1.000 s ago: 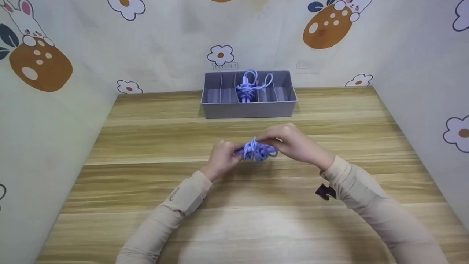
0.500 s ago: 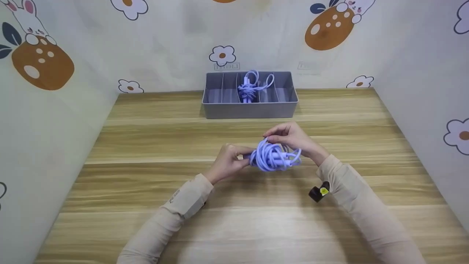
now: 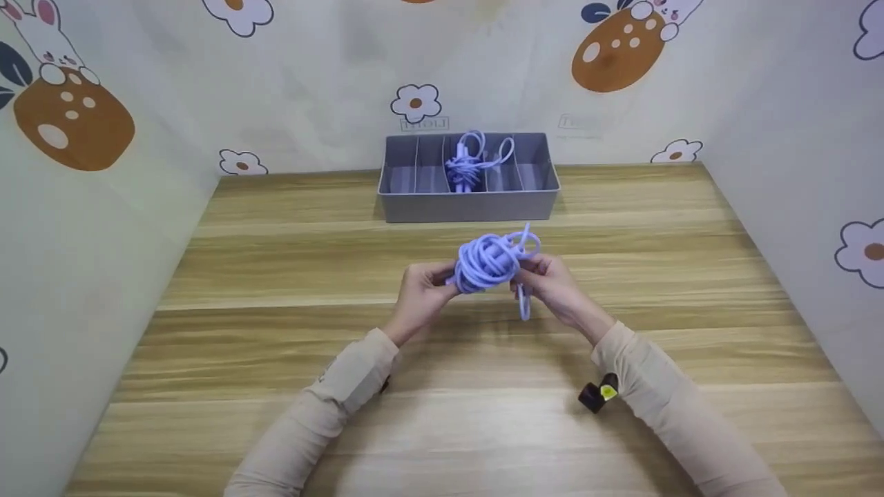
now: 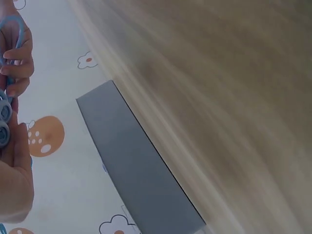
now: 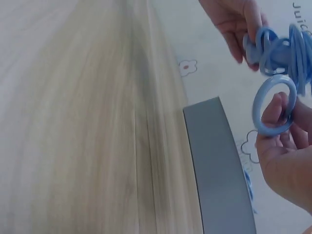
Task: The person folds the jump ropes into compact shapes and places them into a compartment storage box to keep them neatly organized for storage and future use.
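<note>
Between my two hands, raised over the table, is a blue-purple jump rope, its cord wound in a thick bundle around the handles. My left hand grips its left end, where the handle ends show round in the left wrist view. At the right end, my right hand pinches the cord between thumb and fingers. A cord loop stands out from the right fingers, and another loop hangs below them in the head view. A second wound jump rope lies in the middle compartment of the grey divided box.
The box stands at the back of the wooden table, close to the patterned backdrop. Similar patterned walls rise on the left and right. A small black device hangs at the right wrist.
The bundle was first lower, then shifted right, and is now raised and turned. My right hand has come down from above the bundle to its right end; the left keeps its grip.
</note>
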`<state>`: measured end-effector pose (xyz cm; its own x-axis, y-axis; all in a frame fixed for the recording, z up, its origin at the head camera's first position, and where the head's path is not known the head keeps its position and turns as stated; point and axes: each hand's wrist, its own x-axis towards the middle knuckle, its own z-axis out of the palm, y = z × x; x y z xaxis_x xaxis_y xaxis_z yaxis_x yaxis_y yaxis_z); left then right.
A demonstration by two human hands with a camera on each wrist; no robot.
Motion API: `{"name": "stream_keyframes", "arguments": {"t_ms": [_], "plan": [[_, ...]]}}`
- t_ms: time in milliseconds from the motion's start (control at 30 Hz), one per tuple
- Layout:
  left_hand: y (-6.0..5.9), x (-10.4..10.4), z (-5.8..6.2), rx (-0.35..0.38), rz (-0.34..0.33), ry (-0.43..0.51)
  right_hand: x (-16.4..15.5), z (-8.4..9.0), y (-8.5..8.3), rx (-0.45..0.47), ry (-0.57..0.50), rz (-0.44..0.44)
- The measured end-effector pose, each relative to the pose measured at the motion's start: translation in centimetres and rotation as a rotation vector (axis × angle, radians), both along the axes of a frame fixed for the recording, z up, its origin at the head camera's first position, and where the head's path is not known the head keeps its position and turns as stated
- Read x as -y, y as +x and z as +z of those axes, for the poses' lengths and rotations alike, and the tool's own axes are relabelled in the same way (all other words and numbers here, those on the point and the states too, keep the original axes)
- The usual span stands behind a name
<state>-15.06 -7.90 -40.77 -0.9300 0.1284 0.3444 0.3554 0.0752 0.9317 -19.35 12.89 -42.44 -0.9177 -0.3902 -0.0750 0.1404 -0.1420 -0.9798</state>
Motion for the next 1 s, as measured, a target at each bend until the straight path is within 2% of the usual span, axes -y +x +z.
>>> {"name": "stream_keyframes", "arguments": {"t_ms": [167, 300, 533, 633, 733, 800, 900, 1000], "plan": [[-0.8, -0.4, -1.7, 0.037, 0.069, 0.057, 0.2, 0.4, 1.4, -0.056, 0.021, -0.053], [-0.9, -0.7, -2.3, 0.064, 0.098, 0.048, 0.5, 0.8, 2.6, -0.175, 0.047, -0.055], [-1.0, -0.9, -2.4, 0.206, 0.087, 0.081, -0.1, 0.9, 3.2, -0.371, 0.053, 0.120], [-0.9, -0.8, -2.5, 0.236, 0.099, 0.098, -0.2, 0.9, 3.1, -0.471, 0.075, 0.158], [-0.8, -0.7, -2.6, 0.237, 0.076, 0.126, -0.1, 0.8, 3.0, -0.601, 0.136, 0.106], [-0.7, -0.8, -2.6, 0.242, 0.057, 0.137, -0.1, 0.7, 2.9, -0.695, 0.175, 0.026], [-0.5, -0.8, -2.6, 0.258, 0.036, 0.146, -0.1, 0.6, 2.8, -0.791, 0.173, -0.065], [-0.4, -1.0, -2.7, 0.274, 0.024, 0.156, -0.1, 0.7, 2.7, -0.852, 0.153, -0.099]]}}
